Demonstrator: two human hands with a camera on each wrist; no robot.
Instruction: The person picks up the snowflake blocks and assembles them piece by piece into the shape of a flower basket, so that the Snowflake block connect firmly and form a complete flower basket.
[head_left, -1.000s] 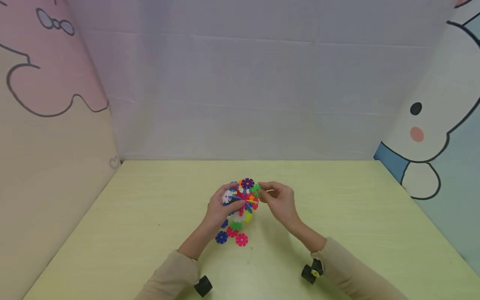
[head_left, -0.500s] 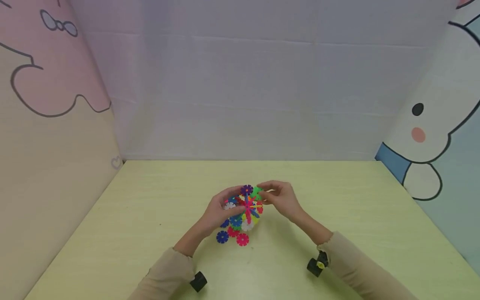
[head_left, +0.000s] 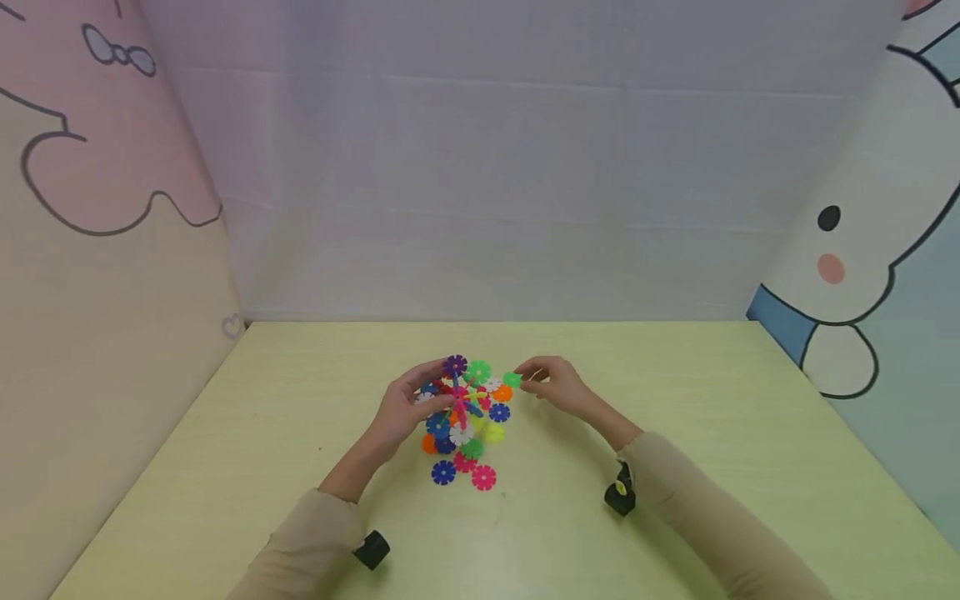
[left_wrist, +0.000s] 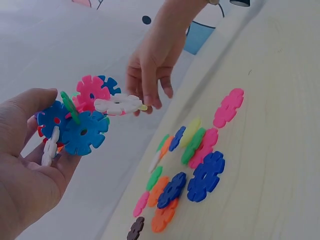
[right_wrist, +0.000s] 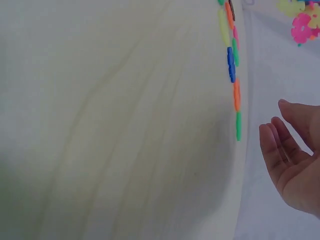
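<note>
Here's the left hand (head_left: 397,410) with a good grip, thumb on the near side and fingers curled round behind, holding the flower-disc cluster (left_wrist: 75,140) up above the counter (head_left: 637,354). It's a mixed bundle: a pink disc (left_wrist: 92,91) sits at the top, a white disc (left_wrist: 127,104) juts out towards the right in the left wrist view, and blues and greens are slotted in at angles.

Across from it comes the right hand (head_left: 561,388), and there's nothing in it! The fingers bend loosely, with a clear gap between thumb and fingertips, and a loose green disc (head_left: 512,382) lies near the fingertips but apart from them.

Down on the counter, more loose discs lie roughly midway between its left and right edges, short of the far edge. Nearest the person are a dark blue disc (head_left: 437,477) and a bright pink one (head_left: 477,482), side by side and apart. Beige sleeves (head_left: 678,483) frame the action, a black box (head_left: 619,499) at each wrist.
</note>
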